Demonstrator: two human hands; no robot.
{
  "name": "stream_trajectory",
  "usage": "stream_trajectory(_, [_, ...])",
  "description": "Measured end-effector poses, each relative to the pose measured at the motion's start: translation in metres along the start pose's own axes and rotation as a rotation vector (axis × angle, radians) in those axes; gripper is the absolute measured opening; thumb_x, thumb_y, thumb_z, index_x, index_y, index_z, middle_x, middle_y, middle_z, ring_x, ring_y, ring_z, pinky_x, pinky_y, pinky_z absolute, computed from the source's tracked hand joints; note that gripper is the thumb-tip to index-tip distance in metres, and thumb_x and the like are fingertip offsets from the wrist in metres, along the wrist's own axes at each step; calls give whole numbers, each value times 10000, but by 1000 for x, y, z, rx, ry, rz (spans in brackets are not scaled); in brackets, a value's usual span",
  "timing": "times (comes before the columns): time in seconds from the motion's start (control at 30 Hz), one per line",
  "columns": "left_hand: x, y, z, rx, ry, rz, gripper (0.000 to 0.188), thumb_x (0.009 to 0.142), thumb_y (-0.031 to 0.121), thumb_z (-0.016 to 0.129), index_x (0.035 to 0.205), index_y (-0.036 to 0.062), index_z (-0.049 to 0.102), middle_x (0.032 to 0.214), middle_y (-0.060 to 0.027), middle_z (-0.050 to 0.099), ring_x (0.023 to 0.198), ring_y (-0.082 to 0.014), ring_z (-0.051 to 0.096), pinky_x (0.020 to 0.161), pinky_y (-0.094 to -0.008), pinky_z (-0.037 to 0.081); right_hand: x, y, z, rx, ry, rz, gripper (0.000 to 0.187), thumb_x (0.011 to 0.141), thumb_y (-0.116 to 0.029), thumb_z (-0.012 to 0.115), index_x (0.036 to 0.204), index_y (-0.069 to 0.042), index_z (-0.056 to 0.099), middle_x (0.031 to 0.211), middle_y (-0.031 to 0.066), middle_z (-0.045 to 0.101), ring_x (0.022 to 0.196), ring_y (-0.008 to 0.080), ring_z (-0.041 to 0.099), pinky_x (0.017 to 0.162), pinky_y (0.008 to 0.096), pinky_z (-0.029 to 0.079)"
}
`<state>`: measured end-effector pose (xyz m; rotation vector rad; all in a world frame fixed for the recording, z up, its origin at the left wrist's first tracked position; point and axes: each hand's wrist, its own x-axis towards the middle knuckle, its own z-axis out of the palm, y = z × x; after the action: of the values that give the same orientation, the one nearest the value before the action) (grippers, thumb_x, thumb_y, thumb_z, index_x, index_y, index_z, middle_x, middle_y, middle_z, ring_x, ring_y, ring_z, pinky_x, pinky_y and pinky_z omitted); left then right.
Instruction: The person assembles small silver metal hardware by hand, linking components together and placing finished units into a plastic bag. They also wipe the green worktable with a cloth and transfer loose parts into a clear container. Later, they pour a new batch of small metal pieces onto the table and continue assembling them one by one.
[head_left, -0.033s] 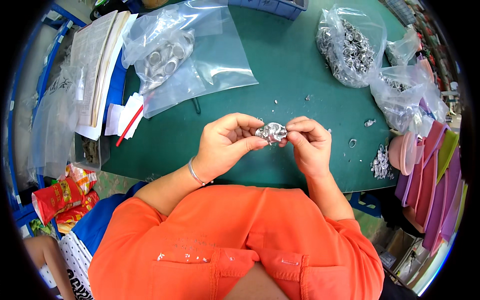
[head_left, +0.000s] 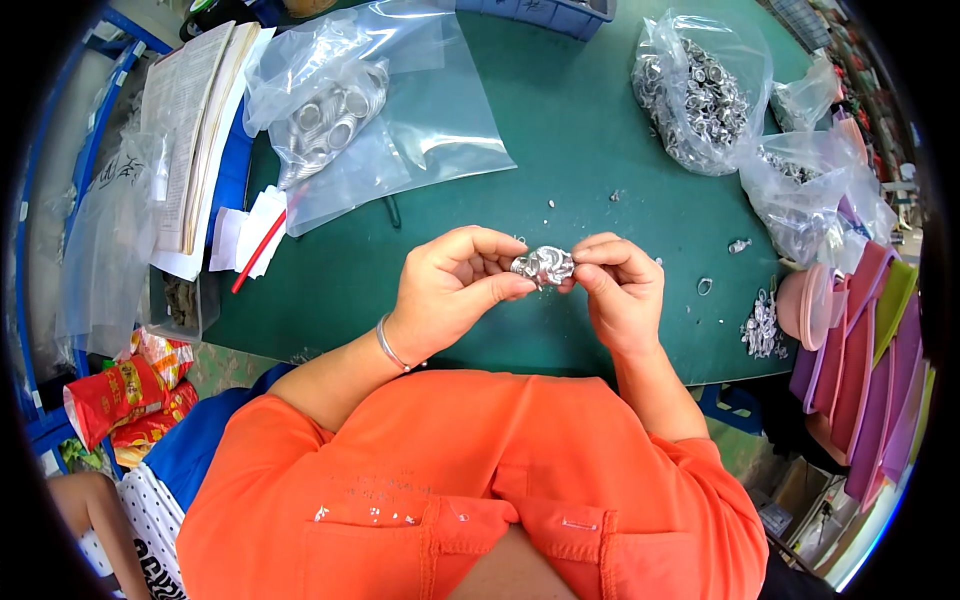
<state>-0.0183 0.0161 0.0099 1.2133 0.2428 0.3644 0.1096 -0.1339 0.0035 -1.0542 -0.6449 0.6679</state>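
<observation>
A shiny silver metal piece (head_left: 546, 265), rounded and lumpy in shape, is held between my two hands just above the green table (head_left: 560, 120). My left hand (head_left: 450, 270) pinches its left end between thumb and fingers. At the opposite end, the thumb and fingertips of my right hand (head_left: 622, 290) close on it. Its exact kind is unclear, since fingertips cover both ends. To the right of my right hand lie a small metal ring (head_left: 705, 286) and a little heap of silver metal parts (head_left: 763, 328).
Clear plastic bags of small metal parts (head_left: 690, 100) stand at the far right, near pink and purple bins (head_left: 870, 350). Far left are a bag of silver rings (head_left: 335, 115), a stack of papers (head_left: 195, 130) and a red pen (head_left: 259, 250). Another person's arm (head_left: 105, 520) shows at lower left.
</observation>
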Motion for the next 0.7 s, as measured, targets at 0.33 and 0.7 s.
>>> stream_trajectory(0.33, [0, 2, 1, 165, 7, 272, 197, 752, -74, 658, 944, -53, 616, 936, -121, 586, 826, -171, 624, 730, -263, 550, 0, -8, 8, -38, 98, -27, 166, 782, 133, 582, 927, 53, 591, 922, 141, 620, 831, 184, 624, 763, 279, 524])
stream_trajectory(0.7, [1, 5, 5, 281, 66, 362, 201, 731, -62, 682, 925, -36, 635, 893, -107, 591, 774, -152, 616, 668, -242, 542, -1, -4, 8, -57, 86, 39, 167, 818, 80, 580, 984, 66, 594, 914, 119, 616, 815, 162, 620, 731, 263, 521])
